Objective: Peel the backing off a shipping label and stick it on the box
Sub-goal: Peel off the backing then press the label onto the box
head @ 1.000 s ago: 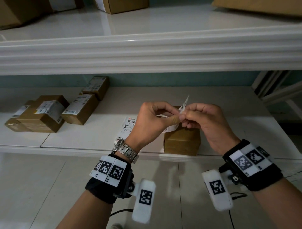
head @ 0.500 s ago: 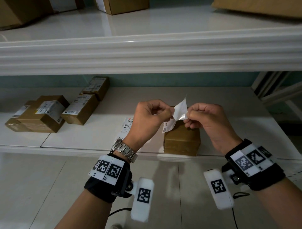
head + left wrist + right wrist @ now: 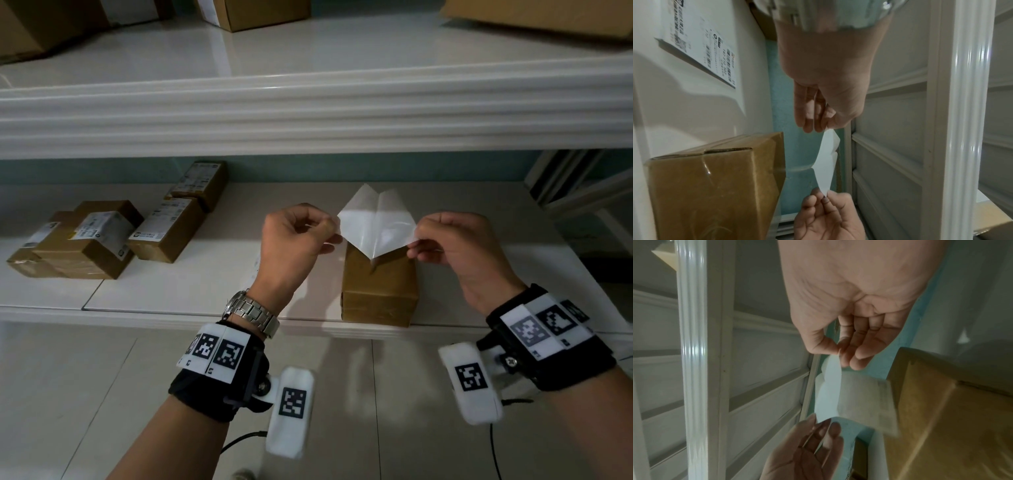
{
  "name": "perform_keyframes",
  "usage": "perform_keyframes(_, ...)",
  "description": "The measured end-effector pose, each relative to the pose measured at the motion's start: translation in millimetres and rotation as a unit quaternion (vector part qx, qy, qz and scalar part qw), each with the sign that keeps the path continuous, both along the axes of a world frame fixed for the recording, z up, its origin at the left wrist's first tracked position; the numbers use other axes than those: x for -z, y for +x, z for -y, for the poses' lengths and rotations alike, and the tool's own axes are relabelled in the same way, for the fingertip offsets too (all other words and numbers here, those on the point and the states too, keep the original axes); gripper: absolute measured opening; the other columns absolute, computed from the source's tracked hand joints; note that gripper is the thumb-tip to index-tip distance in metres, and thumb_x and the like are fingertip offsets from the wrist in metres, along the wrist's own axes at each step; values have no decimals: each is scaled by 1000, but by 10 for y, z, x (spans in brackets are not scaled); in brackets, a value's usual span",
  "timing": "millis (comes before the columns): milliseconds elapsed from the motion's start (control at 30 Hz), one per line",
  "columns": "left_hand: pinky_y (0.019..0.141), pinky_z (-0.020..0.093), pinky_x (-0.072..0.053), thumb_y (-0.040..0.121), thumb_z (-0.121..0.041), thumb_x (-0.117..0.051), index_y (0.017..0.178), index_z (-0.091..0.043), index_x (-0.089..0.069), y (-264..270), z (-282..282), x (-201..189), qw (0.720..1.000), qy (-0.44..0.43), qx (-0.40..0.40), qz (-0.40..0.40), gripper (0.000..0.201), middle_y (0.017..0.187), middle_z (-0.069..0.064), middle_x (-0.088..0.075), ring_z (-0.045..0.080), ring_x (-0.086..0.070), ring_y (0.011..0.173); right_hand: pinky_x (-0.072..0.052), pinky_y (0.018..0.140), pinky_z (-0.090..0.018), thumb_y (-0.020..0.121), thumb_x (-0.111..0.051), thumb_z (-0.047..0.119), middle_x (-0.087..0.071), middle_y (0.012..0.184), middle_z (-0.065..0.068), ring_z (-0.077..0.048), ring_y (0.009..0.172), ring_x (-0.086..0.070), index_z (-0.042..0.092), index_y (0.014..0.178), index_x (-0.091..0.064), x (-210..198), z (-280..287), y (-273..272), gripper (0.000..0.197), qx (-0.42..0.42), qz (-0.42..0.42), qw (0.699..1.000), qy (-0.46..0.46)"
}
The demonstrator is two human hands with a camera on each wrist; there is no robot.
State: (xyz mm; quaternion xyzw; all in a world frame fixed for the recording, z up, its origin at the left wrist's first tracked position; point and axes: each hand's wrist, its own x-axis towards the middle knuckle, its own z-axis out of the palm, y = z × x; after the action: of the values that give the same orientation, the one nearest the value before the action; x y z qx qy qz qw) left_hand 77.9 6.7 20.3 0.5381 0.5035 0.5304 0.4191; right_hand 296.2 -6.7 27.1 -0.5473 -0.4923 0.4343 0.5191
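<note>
Both hands hold a white shipping label [image 3: 375, 228] in the air just above a plain brown box [image 3: 380, 291] that stands at the shelf's front edge. Its two layers are spread in a V and meet only at the lower tip. My left hand [image 3: 334, 236] pinches the left layer's corner and my right hand [image 3: 414, 241] pinches the right layer's corner. I cannot tell which layer is the backing. The left wrist view shows the sheet [image 3: 826, 162] stretched between the two pinches, beside the box [image 3: 715, 186]. The right wrist view shows it [image 3: 830, 386] blurred, next to the box [image 3: 951, 418].
Several labelled brown boxes [image 3: 85, 240] [image 3: 168, 229] [image 3: 202, 181] lie at the shelf's left. A sheet of printed labels [image 3: 701, 40] lies on the shelf [image 3: 171, 317] under my left wrist. A thick white upper shelf edge [image 3: 308, 116] overhangs, with cartons on top.
My hands have drawn apart sideways. The label, first pinched closed between them, has opened into a wide V as its layers separate.
</note>
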Motion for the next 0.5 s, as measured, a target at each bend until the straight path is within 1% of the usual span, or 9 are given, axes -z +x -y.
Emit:
perform_keyframes(67, 69, 32, -63, 91, -1, -68, 86, 3, -75, -12, 7, -17, 1000, -3, 3, 6, 10, 79, 9, -75, 21, -76, 71, -51, 51, -18, 84, -62, -2, -69, 56, -5, -12, 51, -64, 4, 66, -69, -2, -18, 50, 21, 12, 3, 1000, -2)
perform_keyframes(167, 68, 31, -62, 91, -1, -67, 81, -2, -74, -19, 13, -26, 1000, -9, 0, 9, 12, 78, 7, -74, 22, -76, 71, -51, 49, -17, 84, -63, -1, -69, 55, -4, -10, 49, -64, 4, 66, -69, -4, -29, 112, 19, 18, 24, 1000, -5)
perform_keyframes(200, 67, 31, -62, 91, -1, -67, 81, -1, -73, -18, 10, -24, 1000, -13, -4, 11, 12, 78, 8, -74, 23, -77, 71, -50, 49, -17, 84, -63, -1, -69, 55, -3, -10, 49, -64, 4, 66, -69, -4, -29, 128, 20, 20, 28, 999, -6)
perform_keyframes(300, 65, 33, -61, 92, -2, -65, 87, 10, -71, -20, 2, -22, 999, -32, -8, 15, 14, 80, 13, -73, 25, -77, 70, -50, 48, -17, 85, -62, 0, -69, 53, -2, -10, 47, -63, 6, 66, -68, 3, -36, 155, 21, 27, 32, 999, -17)
perform_keyframes(500, 65, 30, -61, 92, -3, -65, 88, 9, -72, -34, -7, -22, 999, -26, -22, 8, 14, 80, 14, -73, 26, -76, 70, -50, 48, -17, 86, -62, 1, -68, 52, -1, -11, 47, -63, 4, 69, -67, 21, -50, 176, 18, 33, 34, 999, -26)
